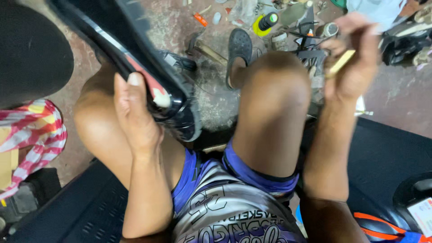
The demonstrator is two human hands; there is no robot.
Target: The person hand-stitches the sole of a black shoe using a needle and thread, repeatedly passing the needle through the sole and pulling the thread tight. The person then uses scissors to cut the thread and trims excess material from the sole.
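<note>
With the left hand (135,117) clenched on the black shoe (148,76) propped over the left knee, and the right hand (355,58) pinching a small yellow stick (340,63) above the right knee, bracing the shoe firmly seems wise.

We have a single view, from a camera worn on the head. It looks steeply down, close over our own bent knees (270,99) and both raised hands, with the cluttered floor (211,99) beyond them toward the top of the frame.
</note>
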